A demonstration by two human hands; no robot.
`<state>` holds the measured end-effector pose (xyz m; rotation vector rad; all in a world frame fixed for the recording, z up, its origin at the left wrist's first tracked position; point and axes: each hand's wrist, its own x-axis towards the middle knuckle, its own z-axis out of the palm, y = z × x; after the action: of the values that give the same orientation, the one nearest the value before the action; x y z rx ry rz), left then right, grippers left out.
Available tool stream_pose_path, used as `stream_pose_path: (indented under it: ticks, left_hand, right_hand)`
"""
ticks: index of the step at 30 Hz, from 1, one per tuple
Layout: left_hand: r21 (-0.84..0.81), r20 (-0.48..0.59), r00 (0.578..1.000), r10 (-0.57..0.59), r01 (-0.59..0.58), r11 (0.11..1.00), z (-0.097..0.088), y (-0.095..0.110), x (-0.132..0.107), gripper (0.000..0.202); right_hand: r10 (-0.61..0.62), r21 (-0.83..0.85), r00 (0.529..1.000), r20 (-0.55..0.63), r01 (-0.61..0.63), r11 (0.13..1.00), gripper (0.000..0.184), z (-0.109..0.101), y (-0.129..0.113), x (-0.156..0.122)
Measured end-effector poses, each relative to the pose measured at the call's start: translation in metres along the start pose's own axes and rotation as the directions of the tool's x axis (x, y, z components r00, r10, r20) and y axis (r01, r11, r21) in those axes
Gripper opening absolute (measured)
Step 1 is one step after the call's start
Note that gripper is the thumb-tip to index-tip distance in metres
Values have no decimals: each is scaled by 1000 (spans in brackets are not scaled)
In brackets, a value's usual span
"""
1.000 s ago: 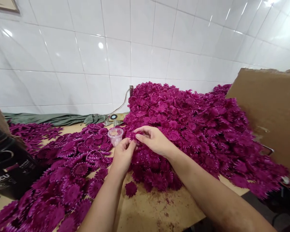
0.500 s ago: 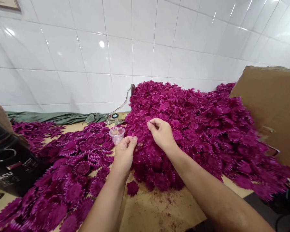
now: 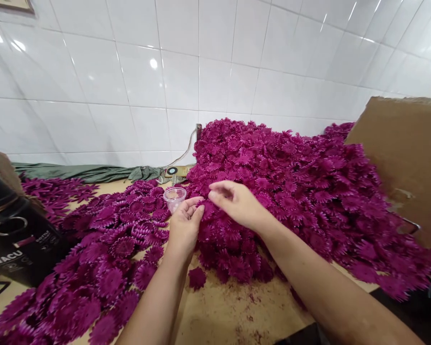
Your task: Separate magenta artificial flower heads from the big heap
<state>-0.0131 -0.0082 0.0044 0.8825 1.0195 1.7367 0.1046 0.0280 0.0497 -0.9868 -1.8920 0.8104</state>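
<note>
In the head view, my left hand (image 3: 187,220) is closed in a pinch, thumb against the fingers, on the edge of a magenta flower-shaped petal piece (image 3: 207,210). My right hand (image 3: 235,203) curves over that piece from the right. A small gap shows between its thumb and fingertips, and I see nothing held in it. Behind both hands rises a large heap of magenta petal pieces (image 3: 290,177). A small clear plastic cup (image 3: 174,195) stands just behind my left hand, partly covered by it.
More flower pieces (image 3: 111,249) spread over the table (image 3: 215,316) at left. A black box (image 3: 17,244) stands at the far left, a cardboard sheet (image 3: 405,158) at the right. Green cloth (image 3: 75,173) lies along the tiled wall (image 3: 136,81). A single flower (image 3: 197,278) lies in front.
My right hand has moved left and slightly down toward my left hand, and its fingertips have parted a little. My left hand stays nearly in place.
</note>
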Motion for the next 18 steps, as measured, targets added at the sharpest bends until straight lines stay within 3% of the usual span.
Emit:
stream_pose_path:
  ticks: [3, 7, 11, 14, 18]
  left_hand:
    - [26, -23, 999, 24, -24, 999, 0, 0, 1, 37]
    - [62, -67, 997, 44, -40, 997, 0, 1, 2, 37]
    - [37, -40, 998, 43, -41, 998, -3, -1, 4, 36]
    - [23, -9, 998, 65, -65, 998, -3, -2, 3, 34]
    - [85, 10, 989, 149, -149, 985, 3, -1, 0, 32]
  right_hand:
    - [84, 55, 985, 152, -93, 994, 23, 10, -5, -10]
    - [183, 262, 960, 212, -236, 936, 17, 15, -1, -8]
    - [177, 298, 955, 236, -245, 923, 19, 22, -2, -7]
    - [156, 217, 977, 144, -185, 958, 10, 28, 0, -7]
    - [43, -8, 991, -130, -44, 999, 11, 15, 13, 9]
